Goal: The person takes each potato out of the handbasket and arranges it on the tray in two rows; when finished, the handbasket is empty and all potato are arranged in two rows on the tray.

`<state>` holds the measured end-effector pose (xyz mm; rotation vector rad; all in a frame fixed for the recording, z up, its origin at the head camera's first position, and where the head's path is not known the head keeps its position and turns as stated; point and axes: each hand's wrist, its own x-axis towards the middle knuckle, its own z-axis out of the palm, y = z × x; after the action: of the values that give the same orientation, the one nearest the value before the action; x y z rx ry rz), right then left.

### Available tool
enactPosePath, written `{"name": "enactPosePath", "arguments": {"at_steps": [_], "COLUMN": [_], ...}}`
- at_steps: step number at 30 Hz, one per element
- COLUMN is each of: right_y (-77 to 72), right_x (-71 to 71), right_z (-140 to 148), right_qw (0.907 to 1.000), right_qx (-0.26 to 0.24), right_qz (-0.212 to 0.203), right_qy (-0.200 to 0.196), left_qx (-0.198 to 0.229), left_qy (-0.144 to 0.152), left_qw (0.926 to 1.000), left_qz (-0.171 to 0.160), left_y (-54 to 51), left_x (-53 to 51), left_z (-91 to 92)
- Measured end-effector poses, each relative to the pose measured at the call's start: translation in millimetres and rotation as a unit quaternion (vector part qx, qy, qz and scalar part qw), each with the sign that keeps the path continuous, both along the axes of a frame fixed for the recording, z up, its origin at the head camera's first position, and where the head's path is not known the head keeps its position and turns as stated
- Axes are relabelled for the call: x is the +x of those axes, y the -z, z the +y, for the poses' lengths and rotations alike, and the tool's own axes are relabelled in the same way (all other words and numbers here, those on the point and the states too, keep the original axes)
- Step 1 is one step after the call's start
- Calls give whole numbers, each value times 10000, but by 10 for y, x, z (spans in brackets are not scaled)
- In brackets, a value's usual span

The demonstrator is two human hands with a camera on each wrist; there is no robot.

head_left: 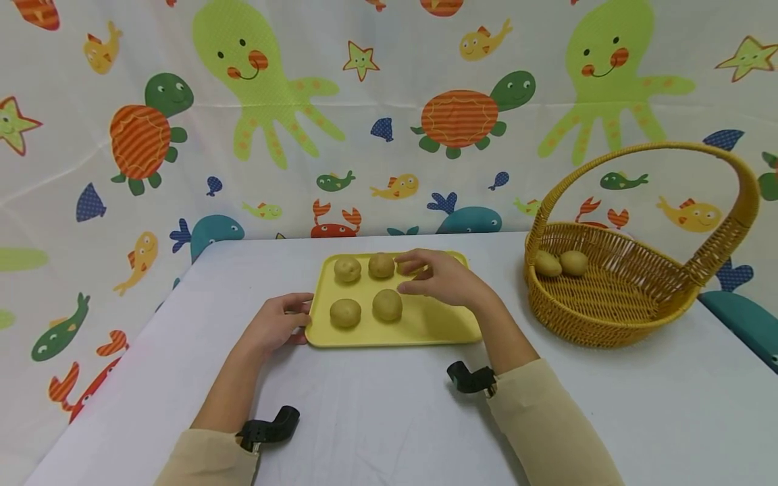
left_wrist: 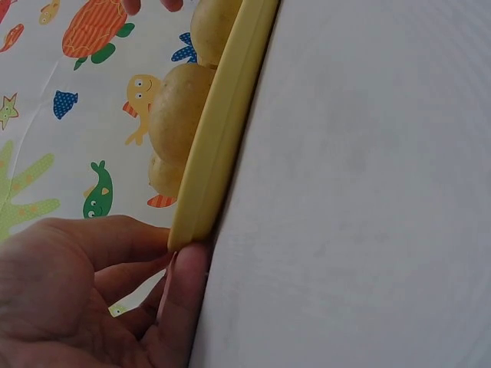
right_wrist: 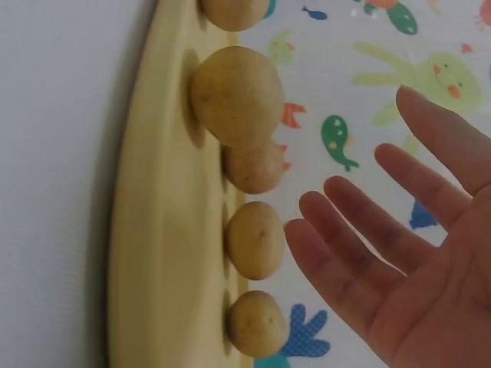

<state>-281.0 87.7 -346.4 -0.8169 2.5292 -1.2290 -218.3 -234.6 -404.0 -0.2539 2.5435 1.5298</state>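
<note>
Several potatoes (head_left: 345,313) (right_wrist: 238,96) lie in two rows on a yellow tray (head_left: 440,327) (left_wrist: 219,146) (right_wrist: 169,230). The left hand (head_left: 281,322) (left_wrist: 92,295) holds the tray's left edge, with thumb and fingers on either side of the rim. Above the tray's back right part is the right hand (head_left: 440,275) (right_wrist: 414,245), fingers spread and relaxed, nothing in it. Beneath its fingertips, one back-row potato is mostly hidden in the head view. The right wrist view shows a gap between the fingertips and the potatoes.
Right of the tray stands a yellow wicker basket (head_left: 608,331) with a tall arched handle. Two potatoes (head_left: 573,263) sit inside at its left side. A white cloth (head_left: 377,418) covers the table, and a curtain with sea animals (head_left: 377,61) hangs behind it.
</note>
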Motion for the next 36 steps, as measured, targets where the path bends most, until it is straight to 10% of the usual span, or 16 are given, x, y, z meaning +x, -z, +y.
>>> {"name": "enactPosePath", "arguments": {"at_steps": [36], "right_y": [-485], "right_x": [162], "right_z": [453], "right_qw": [9914], "right_qx": [-432], "right_qz": [1027], "right_qy": [681], "left_qx": [-43], "left_qy": [67], "left_qw": [9999], "left_qz": [62], "left_y": [-21], "left_x": [3], "left_z": [-6]}}
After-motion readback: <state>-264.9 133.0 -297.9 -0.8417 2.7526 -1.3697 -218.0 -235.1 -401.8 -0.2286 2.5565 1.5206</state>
